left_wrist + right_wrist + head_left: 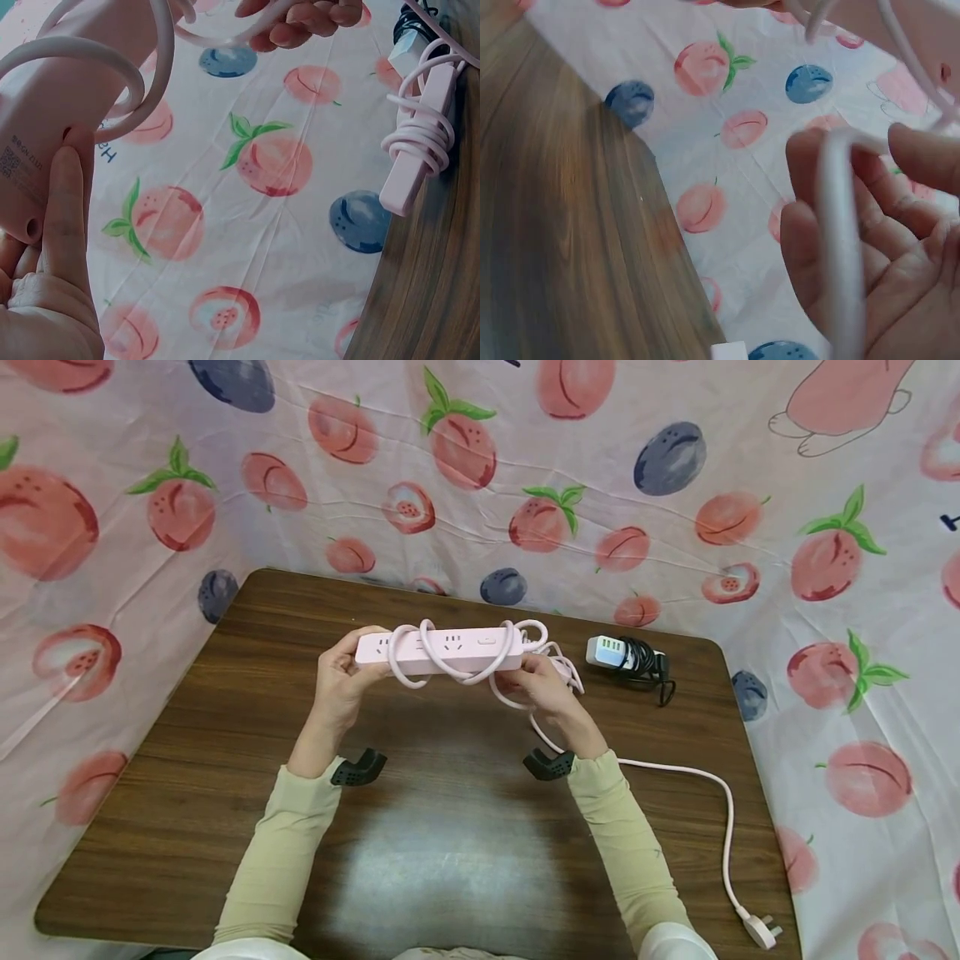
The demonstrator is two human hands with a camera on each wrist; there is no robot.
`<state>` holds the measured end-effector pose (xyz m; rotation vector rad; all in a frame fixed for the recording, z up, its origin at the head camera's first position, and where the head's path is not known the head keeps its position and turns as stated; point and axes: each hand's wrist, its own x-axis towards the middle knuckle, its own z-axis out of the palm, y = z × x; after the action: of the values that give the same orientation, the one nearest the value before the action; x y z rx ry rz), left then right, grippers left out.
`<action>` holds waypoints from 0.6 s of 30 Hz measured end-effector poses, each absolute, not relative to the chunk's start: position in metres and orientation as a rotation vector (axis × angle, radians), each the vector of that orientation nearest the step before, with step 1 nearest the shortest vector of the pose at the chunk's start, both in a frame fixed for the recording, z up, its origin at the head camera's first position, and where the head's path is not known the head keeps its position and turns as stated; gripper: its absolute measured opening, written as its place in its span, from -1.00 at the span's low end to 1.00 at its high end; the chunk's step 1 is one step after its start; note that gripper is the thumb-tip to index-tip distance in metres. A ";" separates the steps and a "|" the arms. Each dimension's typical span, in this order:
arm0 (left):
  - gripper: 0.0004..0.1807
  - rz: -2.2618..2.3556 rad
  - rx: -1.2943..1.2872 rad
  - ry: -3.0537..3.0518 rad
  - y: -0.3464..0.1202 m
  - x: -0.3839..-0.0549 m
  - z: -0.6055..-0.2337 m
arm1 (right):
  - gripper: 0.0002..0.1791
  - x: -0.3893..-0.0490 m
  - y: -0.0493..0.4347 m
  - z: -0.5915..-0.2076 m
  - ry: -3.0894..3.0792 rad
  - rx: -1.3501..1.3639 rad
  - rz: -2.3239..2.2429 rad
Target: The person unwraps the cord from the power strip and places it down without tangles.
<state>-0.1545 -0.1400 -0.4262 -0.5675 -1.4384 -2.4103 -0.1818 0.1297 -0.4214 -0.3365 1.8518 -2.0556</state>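
Note:
A pink power strip (476,652) is held up over the table, its sockets facing the head camera and its pale pink cord (405,678) looped loosely around it. My left hand (339,675) grips the strip's left end; in the left wrist view a finger (66,217) lies along its back. At the right end, my right hand (549,687) pinches the cord (840,247) between thumb and fingers, clearest in the right wrist view. From below that hand a length of cord runs over the table to a three-pin plug (761,931).
Behind my right hand lies a second pink power strip (427,127) with its cord wound round it. Farther right is a white charging block (606,652) with USB ports, wrapped in black cable (639,656). Fruit-printed cloth (585,468) hangs around the brown wooden table (187,793).

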 end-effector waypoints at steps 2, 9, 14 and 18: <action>-0.61 -2.411 -0.583 -1.442 -0.139 -0.155 -0.426 | -0.79 -0.183 0.133 -0.422 1.729 -0.290 -2.087; -0.64 -2.407 -0.602 -1.464 -0.140 -0.154 -0.426 | -0.65 -0.187 0.146 -0.421 1.493 -0.224 -2.141; -0.65 -2.422 -0.606 -1.452 -0.142 -0.153 -0.425 | -0.63 -0.187 0.153 -0.416 1.582 -0.237 -2.115; -0.65 -2.444 -0.625 -1.434 -0.143 -0.152 -0.425 | -0.62 -0.187 0.158 -0.412 1.607 -0.300 -2.075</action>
<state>-0.1525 -0.1433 -0.4251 -0.6254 -1.4336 -2.4444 -0.1873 0.1579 -0.4120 -0.2997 1.6075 -2.0746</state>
